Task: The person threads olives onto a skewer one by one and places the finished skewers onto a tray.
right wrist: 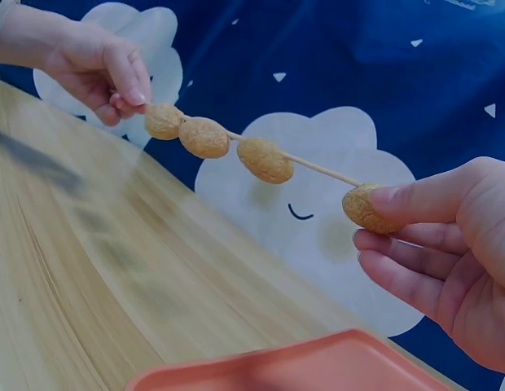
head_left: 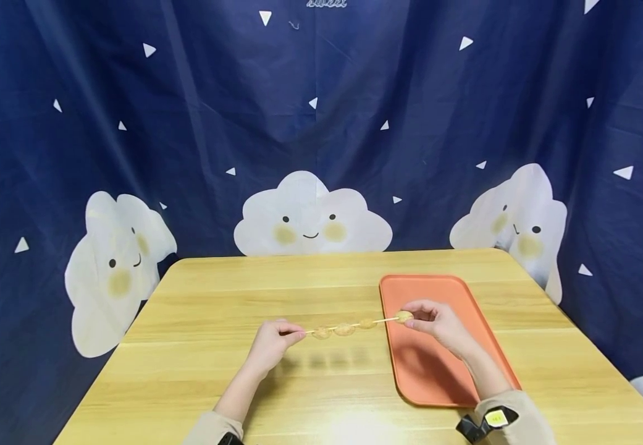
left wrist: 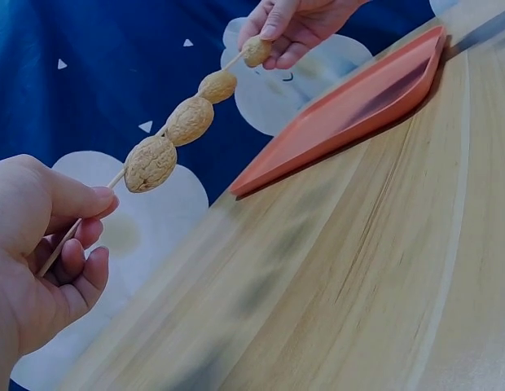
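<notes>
My left hand pinches one end of a thin wooden skewer, held raised over the table. Three tan, wrinkled oval balls, perhaps fried food, are threaded on it. One of them, the ball nearest my left hand, sits just beyond its fingertips. At the other end, my right hand pinches a similar ball between thumb and fingers. That ball is at the skewer's tip, apart from the other three; how far the tip goes in is hidden.
An orange tray with a low rim lies on the right of the wooden table, beneath my right hand. Behind the table hangs a dark blue curtain with white clouds and triangles.
</notes>
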Demonstrator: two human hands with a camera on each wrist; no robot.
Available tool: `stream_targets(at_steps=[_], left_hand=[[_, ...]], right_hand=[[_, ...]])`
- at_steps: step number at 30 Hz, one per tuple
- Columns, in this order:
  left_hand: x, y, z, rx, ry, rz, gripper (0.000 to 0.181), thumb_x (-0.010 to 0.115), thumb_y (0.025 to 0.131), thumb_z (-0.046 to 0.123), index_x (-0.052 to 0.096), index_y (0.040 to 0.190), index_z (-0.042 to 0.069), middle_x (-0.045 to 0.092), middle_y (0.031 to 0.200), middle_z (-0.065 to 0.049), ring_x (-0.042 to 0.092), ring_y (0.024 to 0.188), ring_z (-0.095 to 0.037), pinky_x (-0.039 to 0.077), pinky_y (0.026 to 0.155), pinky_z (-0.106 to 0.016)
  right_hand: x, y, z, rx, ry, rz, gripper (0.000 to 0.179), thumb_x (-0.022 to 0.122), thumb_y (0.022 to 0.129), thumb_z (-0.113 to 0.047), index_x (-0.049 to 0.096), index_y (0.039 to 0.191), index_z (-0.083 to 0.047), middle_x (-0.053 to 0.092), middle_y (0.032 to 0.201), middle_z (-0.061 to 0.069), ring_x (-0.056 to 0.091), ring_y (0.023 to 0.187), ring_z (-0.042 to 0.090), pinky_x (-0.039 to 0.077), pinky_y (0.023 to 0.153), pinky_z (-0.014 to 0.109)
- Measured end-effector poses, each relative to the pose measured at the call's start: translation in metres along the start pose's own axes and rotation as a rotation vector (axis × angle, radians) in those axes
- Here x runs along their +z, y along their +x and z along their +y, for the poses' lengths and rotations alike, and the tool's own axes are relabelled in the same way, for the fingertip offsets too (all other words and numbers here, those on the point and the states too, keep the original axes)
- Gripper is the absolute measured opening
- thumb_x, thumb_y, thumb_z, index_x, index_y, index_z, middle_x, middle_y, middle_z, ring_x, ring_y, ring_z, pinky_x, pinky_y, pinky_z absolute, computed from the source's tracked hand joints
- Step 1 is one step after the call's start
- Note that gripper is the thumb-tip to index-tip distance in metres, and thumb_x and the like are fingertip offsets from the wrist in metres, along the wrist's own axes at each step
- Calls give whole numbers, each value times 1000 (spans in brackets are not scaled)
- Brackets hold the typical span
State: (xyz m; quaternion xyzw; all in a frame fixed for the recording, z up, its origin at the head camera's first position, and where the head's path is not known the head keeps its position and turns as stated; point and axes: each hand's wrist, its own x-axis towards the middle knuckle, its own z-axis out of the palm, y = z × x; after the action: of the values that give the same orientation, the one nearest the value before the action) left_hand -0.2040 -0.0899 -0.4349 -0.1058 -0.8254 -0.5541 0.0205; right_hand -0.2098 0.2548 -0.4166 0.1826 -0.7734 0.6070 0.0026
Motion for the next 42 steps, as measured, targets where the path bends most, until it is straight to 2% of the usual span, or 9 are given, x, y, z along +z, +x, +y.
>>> stream_targets(at_steps=[4,9,16,22,28,35,42], left_hand=[[-1,0,0,0,-15,-2,8,69,80,8,72,84,1,64,81,-2,57,79,-16,47,73,-34],[-1,0,0,7,-16,-2,8,70,80,8,73,83,1,64,80,-2,57,78,-16,47,72,-34],[1,-1,1,16,-24,-10,9,70,81,9,72,84,1,64,81,-3,57,79,-16,47,72,-34],[2,0,4,17,-39,-14,9,70,80,8,73,83,0,65,81,-4,58,79,-16,47,73,-34],[2,0,6,24,-51,-17,8,69,80,6,72,83,-1,65,81,-5,58,79,-18,47,73,-35],[5,0,7,18,-49,-7,6,69,79,6,73,81,1,65,80,-4,58,79,-17,47,73,-34],[8,-1,5,24,-68,-13,8,69,80,7,73,82,0,64,79,-3,56,75,-15,46,68,-29]], right_hand=[[1,0,-1,-22,24,4,32,68,80,2,58,108,14,67,89,-1,60,79,7,51,67,25],[2,0,-2,-64,49,-4,29,66,79,8,58,105,16,68,92,-1,60,80,3,52,68,25],[5,1,-3,-91,50,-16,28,68,79,5,60,104,15,68,93,-1,62,80,7,52,68,26],[8,4,-2,-98,53,-26,30,69,79,1,60,104,15,68,96,0,63,83,12,53,70,27],[10,4,-2,-118,36,-20,30,69,78,2,60,105,15,68,98,3,63,86,10,52,72,27],[12,5,-3,-126,52,-21,30,70,79,0,61,105,13,68,98,1,64,84,16,53,69,27],[13,5,-3,-110,55,-6,31,69,79,2,59,105,15,68,95,-4,62,78,10,52,67,28]])
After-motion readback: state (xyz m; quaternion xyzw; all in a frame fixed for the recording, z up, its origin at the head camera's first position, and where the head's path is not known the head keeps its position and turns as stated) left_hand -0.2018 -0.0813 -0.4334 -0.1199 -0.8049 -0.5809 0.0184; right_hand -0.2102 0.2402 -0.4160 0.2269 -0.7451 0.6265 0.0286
